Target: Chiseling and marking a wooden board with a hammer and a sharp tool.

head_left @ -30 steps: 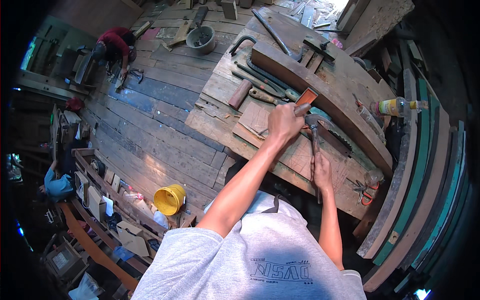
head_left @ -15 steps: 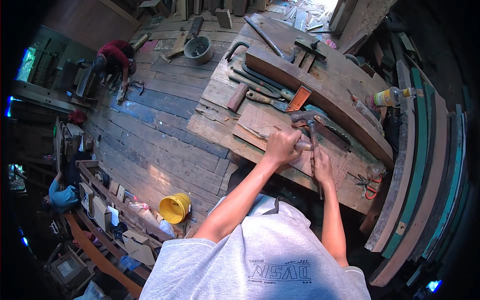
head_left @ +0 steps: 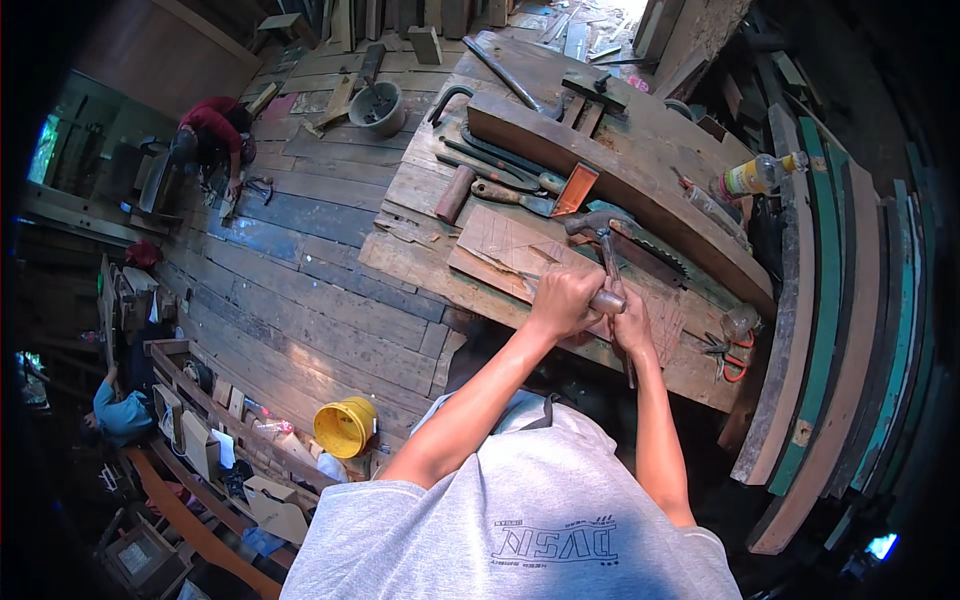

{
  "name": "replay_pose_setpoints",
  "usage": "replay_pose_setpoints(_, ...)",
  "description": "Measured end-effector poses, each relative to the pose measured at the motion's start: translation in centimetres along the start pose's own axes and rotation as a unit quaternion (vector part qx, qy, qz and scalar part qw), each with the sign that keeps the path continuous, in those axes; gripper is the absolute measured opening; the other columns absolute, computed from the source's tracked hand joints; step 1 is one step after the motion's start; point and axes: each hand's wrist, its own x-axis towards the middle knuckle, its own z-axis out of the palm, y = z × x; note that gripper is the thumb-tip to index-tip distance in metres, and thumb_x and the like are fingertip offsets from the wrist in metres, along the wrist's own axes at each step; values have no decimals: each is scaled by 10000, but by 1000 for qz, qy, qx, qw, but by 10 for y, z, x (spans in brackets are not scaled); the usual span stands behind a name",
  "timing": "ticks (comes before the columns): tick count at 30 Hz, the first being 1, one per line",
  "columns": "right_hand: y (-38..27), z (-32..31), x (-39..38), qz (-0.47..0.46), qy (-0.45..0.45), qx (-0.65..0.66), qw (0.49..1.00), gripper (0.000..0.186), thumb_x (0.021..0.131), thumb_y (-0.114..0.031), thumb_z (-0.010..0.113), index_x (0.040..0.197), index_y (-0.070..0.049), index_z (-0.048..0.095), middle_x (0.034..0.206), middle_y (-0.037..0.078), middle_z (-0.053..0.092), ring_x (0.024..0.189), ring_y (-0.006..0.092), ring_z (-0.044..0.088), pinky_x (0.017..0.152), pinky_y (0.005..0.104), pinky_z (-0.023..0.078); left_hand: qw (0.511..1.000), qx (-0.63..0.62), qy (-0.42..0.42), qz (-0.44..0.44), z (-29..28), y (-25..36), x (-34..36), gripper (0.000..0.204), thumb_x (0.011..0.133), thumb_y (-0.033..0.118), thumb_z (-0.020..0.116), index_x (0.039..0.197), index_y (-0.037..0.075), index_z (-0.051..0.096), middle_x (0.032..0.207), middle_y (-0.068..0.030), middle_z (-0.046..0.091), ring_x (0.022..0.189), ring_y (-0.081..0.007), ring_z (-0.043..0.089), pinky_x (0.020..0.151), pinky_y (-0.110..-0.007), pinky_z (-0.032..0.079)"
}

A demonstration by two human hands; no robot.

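My left hand is closed around a chisel; its rounded butt sticks out to the right of the fist, and its thin blade reaches left toward a flat wooden board. Lines mark the board's face, and a split or cut shows near the blade. In my right hand is a hammer, gripped by its handle, with its head pointing away from me. The chisel's butt lies close to the hammer handle; whether they touch I cannot tell. My fists hide part of the board.
A thick curved beam crosses the workbench behind the board. Nearby lie a handsaw, a wooden mallet, an orange-faced block and red-handled pliers. Long planks stand right. Two people work at left.
My view has shifted slightly. My left hand with the chisel has come nearer to me and right over the board, and more of the blade shows. Both tools stay held.
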Motion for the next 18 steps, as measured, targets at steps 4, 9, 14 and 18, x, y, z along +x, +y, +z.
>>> replay_pose_setpoints(4, 4, -2, 1, -3, 12, -55, 998, 558, 1107, -487, 462, 1017, 20, 676, 805, 79, 648, 799, 172, 614, 738, 362, 498, 998, -38, 49, -17, -2, 2, 2, 233, 762, 217, 760, 759, 70, 578, 667, -162, 616, 647, -390, 656, 571, -483, 493)
replay_pose_setpoints(9, 7, -2, 0, 17, 12, -38, 999, 565, 1103, -515, 452, 843, -31, 583, 673, 29, 544, 613, 150, 530, 576, 351, 428, 989, -66, 130, -39, -11, -2, 11, 271, 834, 208, 741, 719, 46, 557, 627, -176, 578, 593, -406, 635, 528, -451, 474)
replay_pose_setpoints(14, 1, -3, -2, 27, 3, -24, 999, 553, 1106, -534, 441, 840, -66, 570, 639, -15, 496, 541, 96, 463, 501, 300, 381, 974, -134, 176, -51, -23, -11, 21, 266, 846, 122, 735, 709, 40, 524, 595, -193, 530, 541, -427, 591, 495, -424, 444)
replay_pose_setpoints(18, 3, -11, 0, 44, -6, 18, 999, 526, 1107, -573, 419, 885, -112, 538, 598, -65, 411, 449, 56, 363, 418, 258, 300, 970, -137, 188, -70, -25, -13, 22, 272, 824, 111, 729, 697, 44, 497, 590, -193, 520, 542, -428, 589, 489, -411, 450)
